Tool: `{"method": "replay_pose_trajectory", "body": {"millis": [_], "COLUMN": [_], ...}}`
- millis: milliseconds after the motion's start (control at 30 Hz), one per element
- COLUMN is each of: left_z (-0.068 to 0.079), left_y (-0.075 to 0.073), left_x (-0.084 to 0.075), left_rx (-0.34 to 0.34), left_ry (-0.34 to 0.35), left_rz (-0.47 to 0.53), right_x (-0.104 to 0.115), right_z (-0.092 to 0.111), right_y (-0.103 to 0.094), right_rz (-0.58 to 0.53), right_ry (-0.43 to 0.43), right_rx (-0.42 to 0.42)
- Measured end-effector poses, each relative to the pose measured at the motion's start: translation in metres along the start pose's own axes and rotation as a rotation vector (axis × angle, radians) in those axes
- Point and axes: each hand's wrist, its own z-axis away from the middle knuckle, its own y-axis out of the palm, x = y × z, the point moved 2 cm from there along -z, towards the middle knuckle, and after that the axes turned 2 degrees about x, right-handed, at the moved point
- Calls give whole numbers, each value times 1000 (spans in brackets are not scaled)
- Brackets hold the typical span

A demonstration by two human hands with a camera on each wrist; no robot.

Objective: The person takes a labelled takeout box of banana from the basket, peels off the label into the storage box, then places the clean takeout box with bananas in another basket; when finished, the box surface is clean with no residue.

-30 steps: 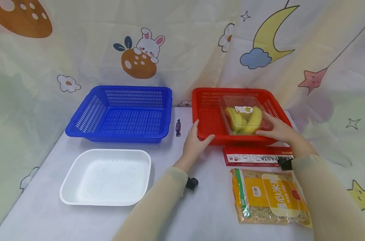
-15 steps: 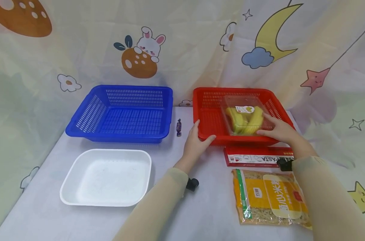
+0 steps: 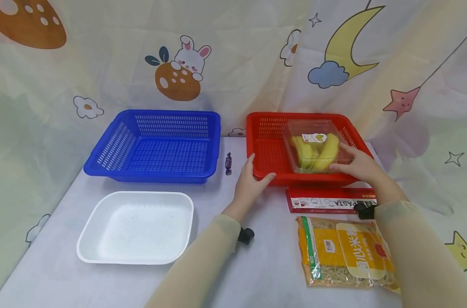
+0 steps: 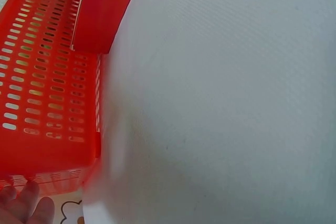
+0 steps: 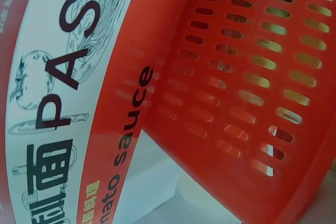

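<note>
A clear plastic box of bananas (image 3: 314,152) sits tilted in the right part of the red basket (image 3: 269,156). My right hand (image 3: 360,167) holds the box by its right side, thumb toward the front and fingers farther back. At the basket's front left corner, my left hand (image 3: 248,184) rests spread, thumb over the front rim and fingers along the left side. In the left wrist view, fingertips (image 4: 43,211) show by the basket's outer wall. The right wrist view shows bananas through the slots, while the right hand itself is out of that view.
A red pasta box (image 3: 325,205) lies against the basket's front, with a yellow bag (image 3: 343,252) of pasta-like pieces nearer me. To the left stand a blue basket (image 3: 168,149) and a white tray (image 3: 137,226). A purple wrapped candy (image 3: 228,164) lies between the baskets.
The box of bananas has shifted slightly to the right with my right hand, and the bananas lie a little differently inside. My left hand stays at the basket's corner.
</note>
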Motion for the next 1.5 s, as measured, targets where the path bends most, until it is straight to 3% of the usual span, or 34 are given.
{"method": "replay_pose_trajectory", "body": {"millis": [367, 567, 733, 900, 1267, 1500], "left_z": [1, 1, 0, 2, 8, 5], "left_y": [1, -2, -14, -30, -49, -65], "left_x": [0, -2, -9, -27, -54, -64], "left_rx": [-1, -5, -15, 5, 103, 105], "left_ry": [-24, -33, 49, 131, 186, 216], "left_rz": [2, -58, -36, 21, 27, 78], "right_x": [0, 1, 7, 15, 39, 55], "right_z": [6, 10, 18, 29, 49, 65], "right_y": [-5, -10, -14, -20, -26, -22], "right_rz": [-39, -46, -64, -105, -83, -55], "right_ry": [3, -15, -18, -53, -127, -169], "right_rx": [-51, -87, -131, -174, -182, -138]}}
